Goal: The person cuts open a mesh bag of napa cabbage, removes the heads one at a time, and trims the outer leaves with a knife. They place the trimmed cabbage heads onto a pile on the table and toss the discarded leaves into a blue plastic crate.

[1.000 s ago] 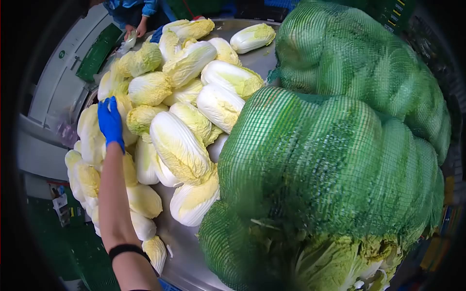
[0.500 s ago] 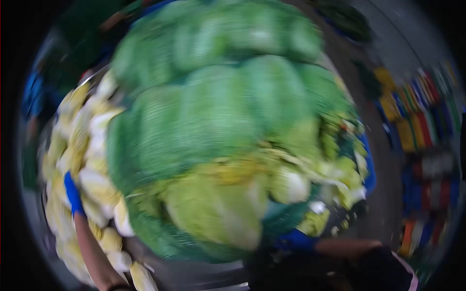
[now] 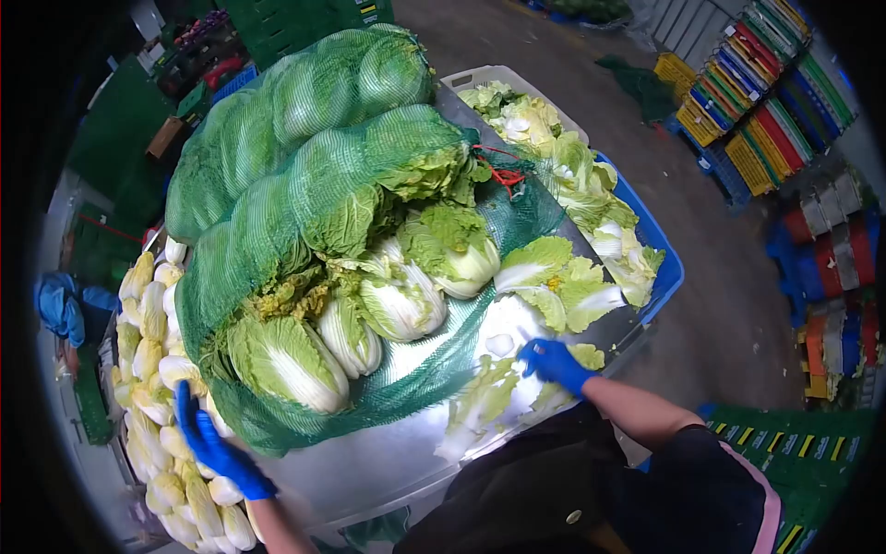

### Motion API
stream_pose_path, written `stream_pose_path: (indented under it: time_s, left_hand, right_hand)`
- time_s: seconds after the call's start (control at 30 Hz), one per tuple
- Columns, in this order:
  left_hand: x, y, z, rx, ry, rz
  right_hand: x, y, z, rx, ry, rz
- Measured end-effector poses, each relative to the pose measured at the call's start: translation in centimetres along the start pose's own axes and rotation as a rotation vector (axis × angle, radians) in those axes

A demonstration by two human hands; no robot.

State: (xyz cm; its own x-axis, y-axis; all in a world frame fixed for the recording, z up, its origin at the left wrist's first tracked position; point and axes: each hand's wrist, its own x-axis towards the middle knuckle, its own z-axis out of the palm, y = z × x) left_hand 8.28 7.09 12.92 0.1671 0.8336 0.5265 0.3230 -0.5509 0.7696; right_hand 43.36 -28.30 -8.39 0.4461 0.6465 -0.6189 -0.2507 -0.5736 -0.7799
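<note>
My left hand [image 3: 221, 454], in a blue glove, is open beside the heaped trimmed cabbages [image 3: 152, 365], its fingers stretched toward them. Nothing shows in its grasp. My right hand [image 3: 556, 363], also blue-gloved, is curled above the metal table [image 3: 369, 485], near loose leaves and a small white cut piece [image 3: 499, 345]. What it grips, if anything, I cannot make out. In front lies an opened green mesh sack [image 3: 305, 189] with several napa cabbages spilling out, among them a large leafy one [image 3: 288, 362] nearest me. Outer leaves [image 3: 563, 282] are strewn to the right.
Behind lies a second full mesh sack [image 3: 295, 102]. Right of the table stand a blue bin [image 3: 666, 263] and a pale crate [image 3: 498, 76] with leaf waste. Stacked coloured crates [image 3: 748, 83] are farther right. Green crates [image 3: 784, 452] stand low at right.
The view has turned and sharpened. My left hand has come away from within the trimmed cabbage heap to its near edge. My right hand now shows over the loose leaves.
</note>
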Motion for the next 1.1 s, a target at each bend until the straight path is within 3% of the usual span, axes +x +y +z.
stream_pose_path:
  time_s: [0.03, 0.1, 0.17, 0.23, 0.3, 0.37, 0.43, 0.53, 0.57, 0.63, 0.77, 0.87, 0.97, 1.1]
  left_hand:
    - [-2.3, 1.3, 1.9, -0.08, -0.084, -0.016]
    - [-6.3, 5.9, 6.2, -0.029, -0.339, -0.082]
    - [-10.6, 6.9, 11.8, -0.285, -0.471, -0.221]
    - [-13.3, 7.2, 17.0, -0.421, -0.658, -0.329]
    - [-15.3, 8.5, 21.8, -0.486, -0.663, -0.459]
    - [-17.4, 7.0, 26.5, -0.549, -0.585, -0.694]
    - [-19.2, 5.3, 30.6, -0.551, -0.431, -0.839]
    - [-20.2, 5.3, 34.8, -0.627, -0.277, -0.758]
    - [-20.4, 5.2, 35.9, -0.615, -0.198, -0.736]
    - [-19.6, 6.4, 36.8, -0.687, -0.115, -0.765]
    - [-19.3, 6.5, 38.6, -0.688, 0.002, -0.825]
    - [-19.6, 5.9, 39.6, -0.68, 0.075, -0.838]
    - [-20.5, 12.3, 37.8, -0.642, -0.074, -0.781]
    - [-24.9, 16.5, 33.4, -0.324, -0.421, -0.678]
  right_hand:
    - [1.2, -0.6, -1.9, 0.017, 0.046, 0.095]
    - [3.3, -1.1, -5.2, 0.048, 0.148, 0.064]
    - [4.3, -2.8, -8.6, 0.172, 0.129, 0.04]
    - [6.8, -2.8, -12.1, 0.25, 0.25, 0.003]
    - [6.3, -5.0, -14.0, 0.241, 0.379, -0.001]
    - [6.4, -5.5, -13.9, 0.183, 0.412, -0.154]
    - [5.9, -6.5, -11.9, 0.168, 0.278, -0.311]
    - [8.8, -7.3, -8.2, 0.245, 0.115, -0.526]
    - [10.1, -7.8, -7.7, 0.011, 0.162, -0.584]
    - [10.0, -12.3, -6.2, 0.09, 0.134, -0.502]
    - [14.4, -14.6, -4.9, 0.095, 0.128, -0.419]
    - [17.4, -13.5, -5.2, 0.14, -0.088, -0.157]
    - [15.0, -13.8, -6.7, 0.498, -0.172, -0.046]
    - [10.6, -12.7, -10.5, 0.352, -0.277, 0.077]
